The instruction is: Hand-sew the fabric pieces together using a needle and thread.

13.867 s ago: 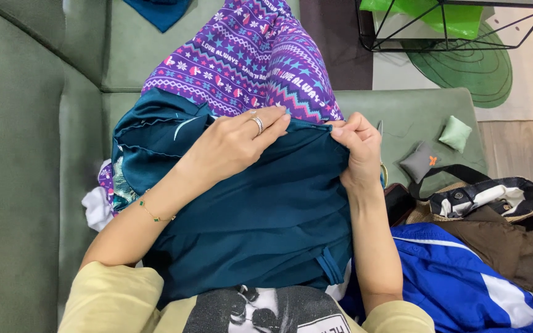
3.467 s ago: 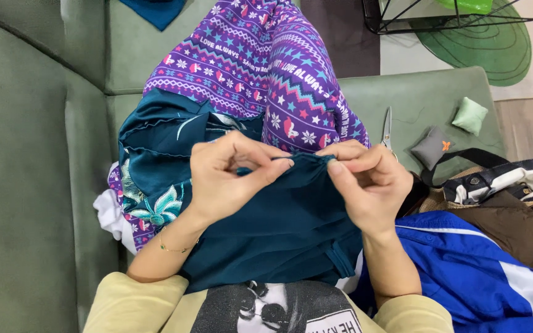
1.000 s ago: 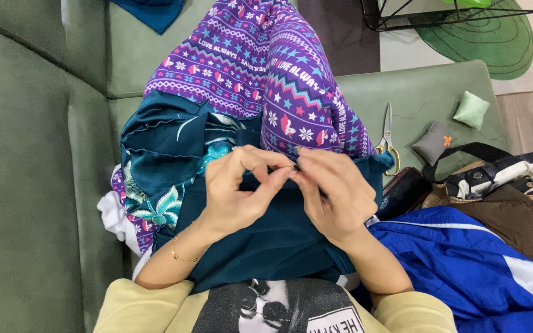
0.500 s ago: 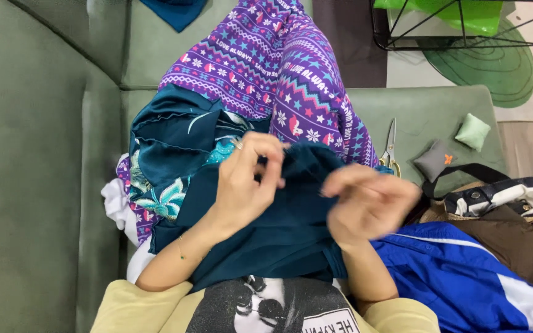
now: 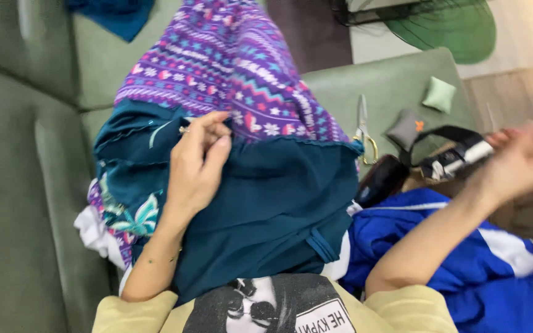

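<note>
Head view: your left hand (image 5: 195, 163) rests on the dark teal garment (image 5: 266, 209) spread over your lap, thumb and forefinger pinched together on its upper edge, which looks meant to keep that edge taut and in place for stitching. Your right hand (image 5: 522, 157) is flung out well to the right of the teal garment, above a black strapped bag (image 5: 445, 157); it is blurred, so you cannot tell whether its fingers are closed on anything, though the wide reach fits drawing a thread out long. No needle or thread can be made out.

Just beyond the teal garment's top edge lies a purple patterned cloth (image 5: 229, 68), draped over your knees. Right of the garment's upper corner, on the green sofa (image 5: 26, 185), gold-handled scissors (image 5: 364, 126) lie within reach, with a small grey pincushion (image 5: 404, 128) and a pale green pad (image 5: 439, 94) further right. A blue jacket with white panels (image 5: 464, 265) is heaped at the garment's lower right.
</note>
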